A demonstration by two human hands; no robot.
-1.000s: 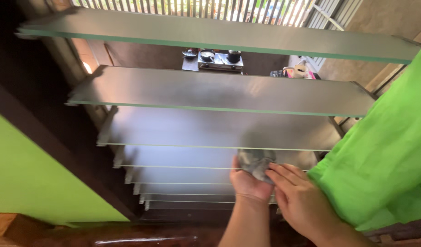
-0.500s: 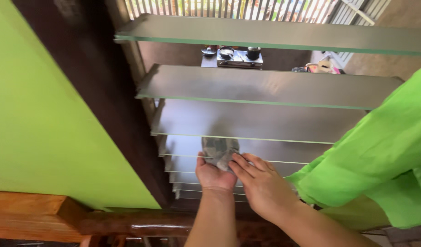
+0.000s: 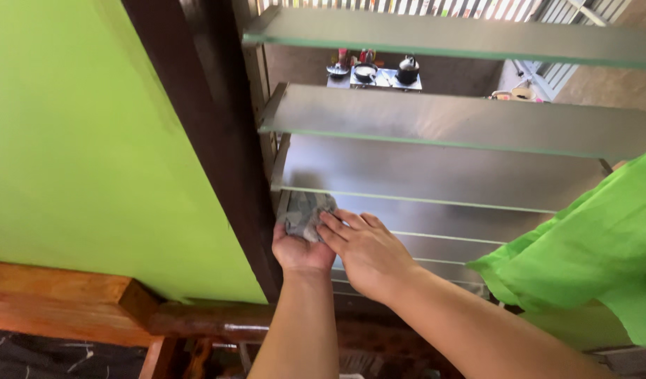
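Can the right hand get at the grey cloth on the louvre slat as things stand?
Probably yes. The right hand already has its fingertips on the grey cloth, which the left hand grips from below at the glass slat; nothing lies between them.

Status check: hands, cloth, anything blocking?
Left hand grips grey cloth against a glass louvre slat, near the dark frame. Right hand presses the cloth too. Green curtain hangs right, clear.

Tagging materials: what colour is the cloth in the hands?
Grey, mottled darker in patches; the cloth shows best in the head view, against the glass slat.
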